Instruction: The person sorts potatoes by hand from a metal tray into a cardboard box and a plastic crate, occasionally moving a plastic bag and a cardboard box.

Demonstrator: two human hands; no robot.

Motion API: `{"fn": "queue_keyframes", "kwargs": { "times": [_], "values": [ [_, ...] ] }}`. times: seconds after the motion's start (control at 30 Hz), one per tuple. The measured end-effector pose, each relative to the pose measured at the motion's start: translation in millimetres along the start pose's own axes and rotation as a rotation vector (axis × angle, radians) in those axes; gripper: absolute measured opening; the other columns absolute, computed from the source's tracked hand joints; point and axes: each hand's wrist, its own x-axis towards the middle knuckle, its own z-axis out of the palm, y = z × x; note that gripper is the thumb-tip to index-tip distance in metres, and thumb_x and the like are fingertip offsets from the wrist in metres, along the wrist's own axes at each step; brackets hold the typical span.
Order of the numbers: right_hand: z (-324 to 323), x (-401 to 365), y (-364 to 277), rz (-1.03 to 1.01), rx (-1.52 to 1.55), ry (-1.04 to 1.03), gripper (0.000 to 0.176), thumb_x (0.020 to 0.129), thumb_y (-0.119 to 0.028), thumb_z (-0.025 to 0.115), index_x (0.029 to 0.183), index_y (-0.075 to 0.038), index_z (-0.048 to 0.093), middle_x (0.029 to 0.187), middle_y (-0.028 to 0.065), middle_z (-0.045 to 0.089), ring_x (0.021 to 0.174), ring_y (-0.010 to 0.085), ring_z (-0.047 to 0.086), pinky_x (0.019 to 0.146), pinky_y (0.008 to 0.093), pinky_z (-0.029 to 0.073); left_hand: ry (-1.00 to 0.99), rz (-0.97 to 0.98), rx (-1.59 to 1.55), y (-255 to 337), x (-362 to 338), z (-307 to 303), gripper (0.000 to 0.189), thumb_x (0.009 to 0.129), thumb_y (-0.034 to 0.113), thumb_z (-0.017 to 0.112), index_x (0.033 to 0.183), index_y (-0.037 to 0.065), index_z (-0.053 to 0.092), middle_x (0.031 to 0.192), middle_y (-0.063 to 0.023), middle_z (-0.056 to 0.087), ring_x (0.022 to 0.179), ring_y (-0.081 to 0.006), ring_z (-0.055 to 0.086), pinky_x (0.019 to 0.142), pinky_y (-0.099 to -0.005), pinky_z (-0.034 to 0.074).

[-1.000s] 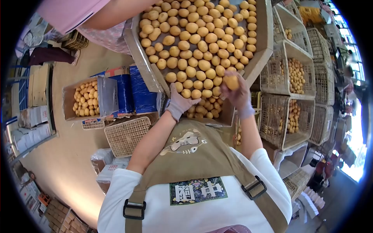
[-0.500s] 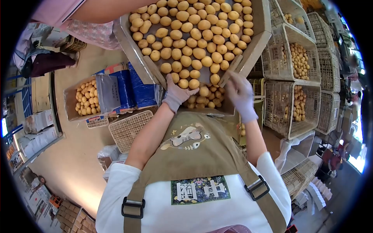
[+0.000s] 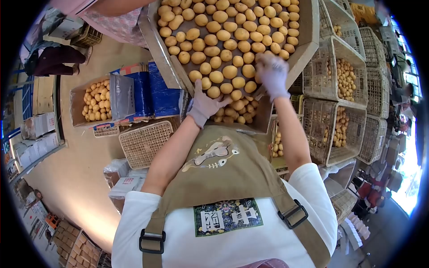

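Observation:
Many small yellow-brown potatoes (image 3: 230, 71) lie spread over a sorting table (image 3: 161, 67) with raised sides. At its near opening my left hand (image 3: 204, 107), in a light glove, has thumb and fingers spread, beside the nearest potatoes. My right hand (image 3: 273, 78), gloved too, reaches over the right part of the table, its fingers blurred among the potatoes; what they hold, if anything, I cannot tell. Below the opening, right in front of my apron, a box (image 3: 263, 125) holds more potatoes (image 3: 232, 115).
Stacked plastic crates (image 3: 333, 105) with potatoes stand on the right. To the left are a potato-filled box (image 3: 127, 96), blue-wrapped boxes (image 3: 163, 91) and an upturned crate (image 3: 145, 143). Another person's arm (image 3: 118, 6) reaches in at the top left; a person in dark trousers (image 3: 56, 60) stands beyond.
My right hand has moved from the table's near right corner up and inward over the potatoes. My left hand stays at the opening. Several potatoes near the opening have shifted, and the view has tilted slightly.

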Motion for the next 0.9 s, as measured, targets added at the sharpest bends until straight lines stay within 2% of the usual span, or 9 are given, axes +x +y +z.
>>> {"fn": "queue_keyframes", "kwargs": {
  "times": [0.03,0.07,0.17,0.3,0.4,0.53,0.67,0.73,0.9],
  "values": [
    [-2,12,15,0.048,-0.198,-0.005,0.019,0.088,-0.025,0.064,0.104,-0.019,0.072,0.098,0.0038,0.073,0.090,0.0278,0.068,0.083,0.0416,0.048,-0.006,0.003,0.022,-2,4,-5,0.086,0.090,0.074,0.043,0.155,0.020,0.026,0.160,-0.0092,0.026,0.147,-0.0373,0.024,0.113,-0.0708,0.019],
    [-10,27,22,0.073,-0.357,-0.285,0.020,0.090,-0.023,0.061,0.108,-0.021,0.071,0.100,0.0035,0.073,0.094,0.0266,0.068,0.082,0.0437,0.049,-0.014,0.007,0.047,-4,9,-5,0.087,0.090,0.075,0.041,0.155,0.020,0.027,0.161,-0.0090,0.025,0.147,-0.0380,0.023,0.113,-0.0715,0.020],
    [5,41,17,0.076,-0.538,-0.383,0.020,0.093,-0.022,0.056,0.108,-0.020,0.070,0.102,0.0061,0.073,0.099,0.0278,0.068,0.080,0.0443,0.050,-0.035,0.011,0.044,-6,13,4,0.087,0.090,0.076,0.037,0.155,0.019,0.026,0.162,-0.0094,0.023,0.148,-0.0406,0.019,0.111,-0.0730,0.021],
    [-7,41,17,0.083,-0.461,-0.458,0.019,0.094,-0.020,0.055,0.108,-0.014,0.067,0.102,0.0106,0.072,0.102,0.0300,0.067,0.081,0.0477,0.050,-0.123,0.023,0.022,-7,21,-8,0.086,0.091,0.075,0.038,0.155,0.019,0.025,0.162,-0.0097,0.024,0.148,-0.0404,0.020,0.111,-0.0727,0.021],
    [-5,45,17,0.145,-0.412,-0.495,0.035,0.083,-0.023,0.069,0.116,-0.015,0.060,0.107,0.0098,0.068,0.108,0.0305,0.063,0.089,0.0486,0.047,-0.153,0.081,0.098,-7,16,-4,0.084,0.092,0.074,0.037,0.155,0.019,0.025,0.162,-0.0100,0.025,0.148,-0.0401,0.020,0.111,-0.0721,0.022],
    [-5,21,33,-0.121,-0.084,0.030,0.045,0.076,-0.025,0.079,0.112,-0.010,0.057,0.105,0.0119,0.066,0.098,0.0284,0.065,0.091,0.0437,0.048,-0.146,0.088,0.081,-5,18,-10,0.084,0.092,0.074,0.037,0.155,0.019,0.025,0.161,-0.0105,0.026,0.148,-0.0404,0.021,0.111,-0.0718,0.022],
    [-10,-3,18,0.227,0.915,-0.065,0.049,0.073,-0.013,0.085,0.108,-0.004,0.052,0.108,0.0089,0.059,0.107,0.0201,0.058,0.096,0.0300,0.046,-0.078,0.042,0.035,-5,16,-5,0.086,0.091,0.075,0.037,0.155,0.019,0.025,0.161,-0.0108,0.026,0.148,-0.0411,0.022,0.111,-0.0720,0.022],
    [-11,-12,13,0.235,0.999,0.003,0.050,0.074,-0.012,0.085,0.109,-0.003,0.050,0.109,0.0089,0.059,0.106,0.0185,0.057,0.096,0.0299,0.046,0.027,0.013,0.018,-6,8,9,0.087,0.090,0.077,0.037,0.155,0.019,0.025,0.161,-0.0108,0.025,0.147,-0.0418,0.022,0.111,-0.0726,0.022],
    [-20,-23,0,0.211,1.038,0.082,0.051,0.071,-0.010,0.084,0.109,-0.004,0.050,0.107,0.0099,0.059,0.104,0.0206,0.058,0.098,0.0319,0.046,-0.041,-0.027,0.029,-3,13,0,0.087,0.090,0.077,0.037,0.155,0.019,0.025,0.162,-0.0109,0.023,0.147,-0.0419,0.022,0.110,-0.0734,0.022]
  ]
}}
